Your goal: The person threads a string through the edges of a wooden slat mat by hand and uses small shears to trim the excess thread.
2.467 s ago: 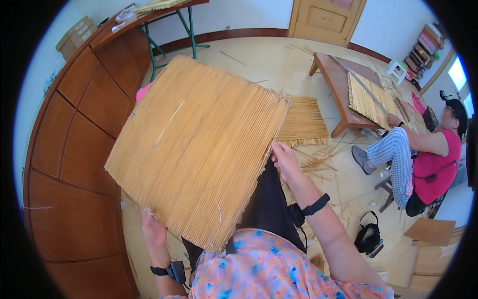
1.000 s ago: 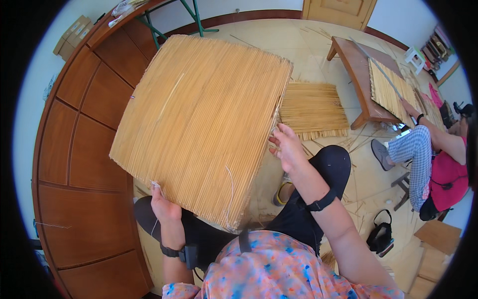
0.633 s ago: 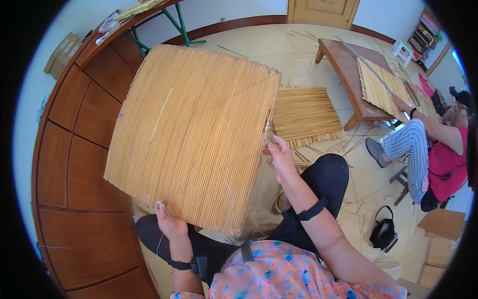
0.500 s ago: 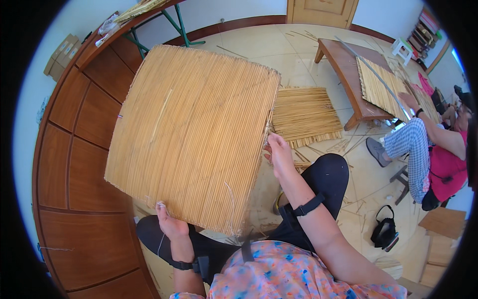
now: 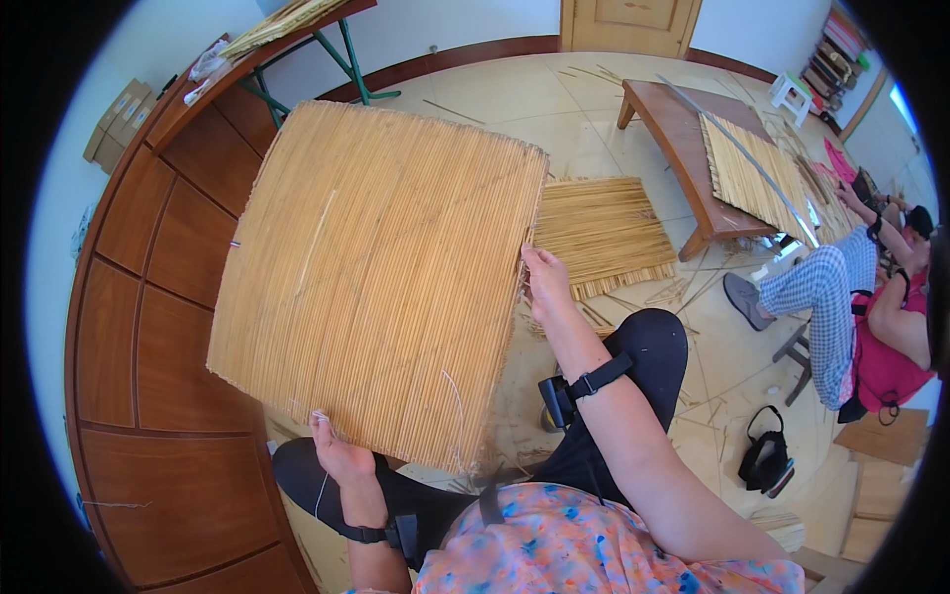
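Before black-trousered knees point(image 5: 650, 348), a broad golden straw panel point(image 5: 376, 282) was held

Its stalks were slanted far-right to near-left, long axis unclear. White thread point(image 5: 318, 415) was pinched at its near edge by the left hand point(image 5: 342, 457), its right edge by the right hand point(image 5: 547, 282). Cream tiled floor point(image 5: 520, 97) was straw-strewn beside a brown wooden table point(image 5: 681, 148).

A wooden door point(image 5: 630, 25) breaks a white wall point(image 5: 485, 22) with reddish-brown baseboard point(image 5: 485, 50) beyond a pale tiled floor point(image 5: 574, 129) and low brown table point(image 5: 681, 148).
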The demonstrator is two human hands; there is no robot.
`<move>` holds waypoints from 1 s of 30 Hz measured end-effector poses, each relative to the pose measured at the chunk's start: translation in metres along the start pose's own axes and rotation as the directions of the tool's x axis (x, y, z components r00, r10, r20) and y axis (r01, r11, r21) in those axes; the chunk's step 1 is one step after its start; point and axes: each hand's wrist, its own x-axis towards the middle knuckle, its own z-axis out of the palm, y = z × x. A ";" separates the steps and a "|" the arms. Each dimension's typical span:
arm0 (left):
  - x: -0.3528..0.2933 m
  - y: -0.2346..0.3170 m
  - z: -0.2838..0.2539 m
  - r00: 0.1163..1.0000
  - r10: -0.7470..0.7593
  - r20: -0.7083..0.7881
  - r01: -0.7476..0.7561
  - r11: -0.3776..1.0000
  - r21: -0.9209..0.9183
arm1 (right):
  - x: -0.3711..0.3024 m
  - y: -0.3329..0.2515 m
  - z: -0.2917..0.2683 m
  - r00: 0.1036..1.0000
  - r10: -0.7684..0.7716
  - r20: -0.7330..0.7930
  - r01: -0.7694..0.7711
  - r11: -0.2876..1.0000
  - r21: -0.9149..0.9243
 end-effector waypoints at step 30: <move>0.002 -0.001 0.000 0.995 -0.012 0.098 0.020 0.996 -0.083 | -0.152 0.055 -0.044 0.844 0.422 0.332 -0.299 0.883 -0.362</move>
